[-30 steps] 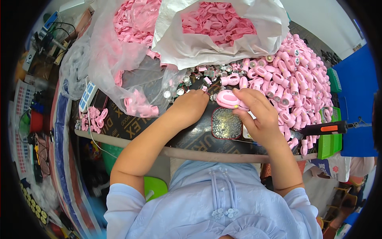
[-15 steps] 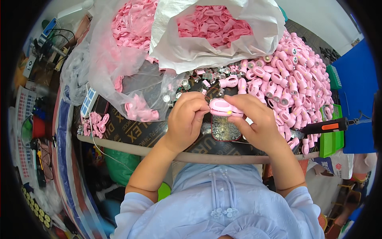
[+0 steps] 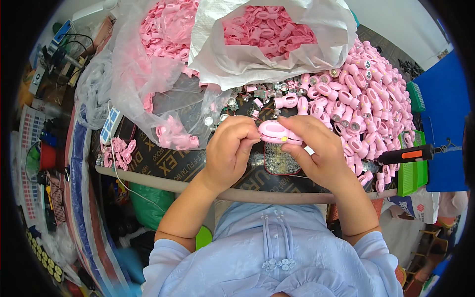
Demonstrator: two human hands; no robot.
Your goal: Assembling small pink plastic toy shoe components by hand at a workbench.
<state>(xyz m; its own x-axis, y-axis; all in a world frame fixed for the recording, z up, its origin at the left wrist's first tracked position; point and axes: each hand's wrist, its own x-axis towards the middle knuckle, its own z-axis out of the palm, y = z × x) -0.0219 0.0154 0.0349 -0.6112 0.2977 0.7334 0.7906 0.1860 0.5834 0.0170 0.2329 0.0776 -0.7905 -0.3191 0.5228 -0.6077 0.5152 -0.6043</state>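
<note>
Between my hands, above the near part of the table, is a small pink plastic flashlight with an oval loop and a yellow button. A dark seam runs along its side. My right hand grips its right end between thumb and fingers. The pinched fingertips of my left hand meet its left end; whether they hold a small part too is hidden. Below the flashlight lies a shallow red-rimmed tray of small shiny pieces. Just beyond my hands are loose small electronic parts with silver reflectors.
A large heap of pink flashlights covers the table's right side. At the back stand a white sack and a clear bag of pink shells. An electric screwdriver hangs over a green basket at right.
The flashlight has shifted very slightly left in my fingers, and my left hand has edged left with it. Otherwise the grip looks the same.
</note>
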